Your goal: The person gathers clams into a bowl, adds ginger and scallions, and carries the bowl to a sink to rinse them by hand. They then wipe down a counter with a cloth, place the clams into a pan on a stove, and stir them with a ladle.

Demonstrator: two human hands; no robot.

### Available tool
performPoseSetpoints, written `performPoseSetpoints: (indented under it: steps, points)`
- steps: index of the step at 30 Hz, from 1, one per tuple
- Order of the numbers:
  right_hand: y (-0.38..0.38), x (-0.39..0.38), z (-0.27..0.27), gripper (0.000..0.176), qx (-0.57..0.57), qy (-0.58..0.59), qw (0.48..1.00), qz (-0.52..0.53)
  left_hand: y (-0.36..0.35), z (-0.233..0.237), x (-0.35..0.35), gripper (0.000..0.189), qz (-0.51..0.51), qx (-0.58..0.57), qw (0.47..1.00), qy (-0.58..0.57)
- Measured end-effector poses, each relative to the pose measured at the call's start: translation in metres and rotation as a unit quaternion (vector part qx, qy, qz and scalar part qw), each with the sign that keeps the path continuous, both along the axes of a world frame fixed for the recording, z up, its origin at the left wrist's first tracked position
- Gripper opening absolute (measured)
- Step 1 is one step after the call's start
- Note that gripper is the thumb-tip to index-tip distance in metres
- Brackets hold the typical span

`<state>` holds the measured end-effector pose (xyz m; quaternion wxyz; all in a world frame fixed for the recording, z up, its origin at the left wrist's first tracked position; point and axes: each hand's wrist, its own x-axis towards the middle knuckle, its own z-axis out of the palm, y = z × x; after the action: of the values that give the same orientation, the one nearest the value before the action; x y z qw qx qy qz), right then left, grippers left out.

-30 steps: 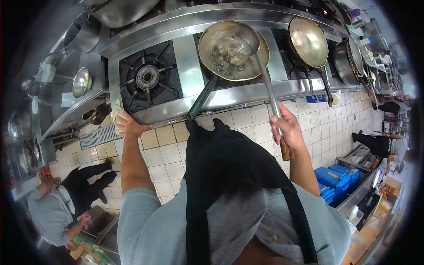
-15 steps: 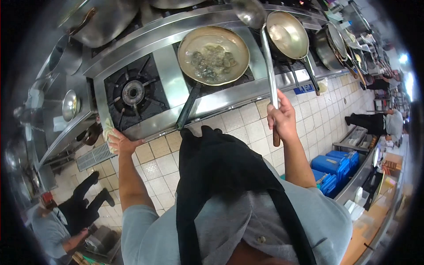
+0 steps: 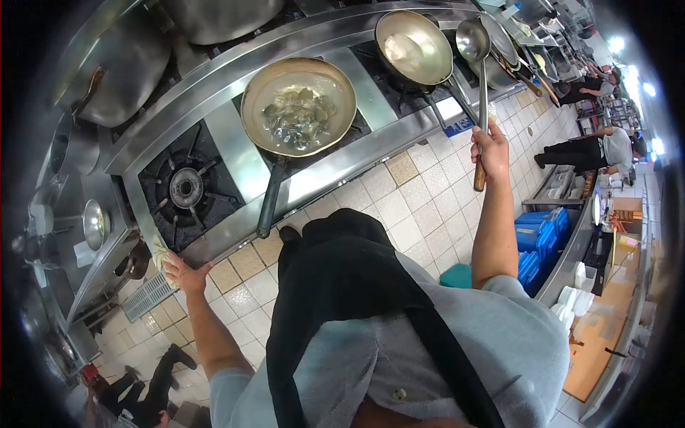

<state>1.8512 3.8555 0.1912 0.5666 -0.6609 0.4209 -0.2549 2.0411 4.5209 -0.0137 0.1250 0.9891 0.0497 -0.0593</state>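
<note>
My right hand [image 3: 491, 151] is wrapped round the wooden end of a long-handled ladle [image 3: 483, 93]. The ladle's metal bowl is up at the top right, right of a pale pan [image 3: 428, 57] with some clear liquid in it. My left hand [image 3: 187, 274] has its thumb spread and its fingers lying against a pale cloth [image 3: 161, 251] at the stove's front left corner. Between the hands, a frying pan [image 3: 250, 107] sits on a burner, its dark handle pointing towards me. Dark shell-like pieces [image 3: 300, 114], perhaps clams, lie in bubbling liquid inside it.
Left of the frying pan is a bare burner [image 3: 187, 184]. Big pots [image 3: 132, 68] stand along the back, and more pans [image 3: 503, 43] at the right. Blue containers [image 3: 539, 235] are on the right-hand floor side. Co-workers [image 3: 606, 146] stand at right and lower left.
The ladle has swung right, from between the two pans to beyond the pale pan, with my right hand. The view has shifted. My left hand stays at the cloth.
</note>
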Motion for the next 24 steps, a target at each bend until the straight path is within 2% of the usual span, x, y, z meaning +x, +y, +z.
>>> performPoseSetpoints:
  steps: [1, 3, 4, 5, 7, 8, 9, 11, 13, 15, 17, 19, 21, 22, 23, 24]
  points:
    - [-0.019, -0.003, -0.004, 0.029, -0.023, 0.028, 0.999, 0.009, 0.003, -0.001, -0.005, 0.129, -0.001, 0.0, 1.0, -0.002]
    - [-0.054, -0.005, -0.011, 0.031, -0.031, 0.039, 0.999, 0.018, 0.005, -0.006, -0.012, 0.112, -0.005, -0.001, 0.999, -0.033]
    - [-0.07, -0.005, -0.013, 0.031, -0.032, 0.054, 0.998, 0.019, -0.01, 0.005, -0.018, 0.089, 0.04, 0.027, 0.998, -0.037]
    - [-0.087, -0.004, -0.016, 0.032, -0.034, 0.07, 0.997, 0.022, -0.014, -0.003, -0.024, 0.089, 0.045, 0.027, 0.998, -0.04]
    - [-0.11, -0.001, -0.017, 0.033, -0.023, 0.056, 0.997, 0.046, -0.02, -0.024, -0.044, 0.074, 0.104, -0.145, 0.977, -0.118]
    - [-0.115, 0.002, -0.014, 0.033, 0.009, 0.019, 0.999, 0.045, -0.048, -0.005, -0.06, 0.06, 0.147, -0.215, 0.96, -0.101]
    - [-0.118, 0.001, -0.013, 0.033, 0.046, -0.016, 0.998, 0.043, -0.053, -0.027, -0.075, 0.058, 0.146, -0.114, 0.969, -0.162]
    - [-0.125, 0.003, -0.012, 0.033, 0.06, -0.031, 0.994, 0.084, -0.07, -0.064, -0.114, 0.055, 0.212, -0.096, 0.961, -0.152]
    - [-0.124, 0.006, -0.007, 0.036, 0.096, -0.1, 0.978, 0.158, -0.113, -0.071, -0.159, 0.05, 0.231, -0.086, 0.965, -0.091]
    - [-0.126, 0.012, -0.011, 0.041, 0.118, -0.104, 0.966, 0.205, -0.141, -0.082, -0.204, 0.042, 0.242, -0.065, 0.966, 0.065]
    - [-0.115, 0.024, -0.014, 0.047, 0.168, -0.129, 0.941, 0.264, -0.189, -0.057, -0.245, 0.036, 0.305, -0.12, 0.937, 0.117]
    - [-0.1, 0.039, -0.014, 0.052, 0.224, -0.12, 0.912, 0.321, -0.176, -0.106, -0.311, 0.034, 0.205, -0.321, 0.917, 0.122]
    - [-0.077, 0.056, -0.013, 0.051, 0.282, -0.11, 0.882, 0.362, -0.191, -0.106, -0.355, 0.035, 0.204, -0.27, 0.938, 0.078]
    - [-0.062, 0.064, -0.014, 0.051, 0.311, -0.112, 0.861, 0.386, -0.196, -0.098, -0.365, 0.038, 0.291, -0.334, 0.888, 0.128]
    - [-0.045, 0.073, -0.012, 0.052, 0.338, -0.112, 0.841, 0.407, -0.198, -0.092, -0.376, 0.038, 0.309, -0.33, 0.884, 0.117]
    - [-0.028, 0.083, -0.01, 0.053, 0.343, -0.105, 0.822, 0.442, -0.2, -0.087, -0.385, 0.039, 0.323, -0.233, 0.908, 0.132]
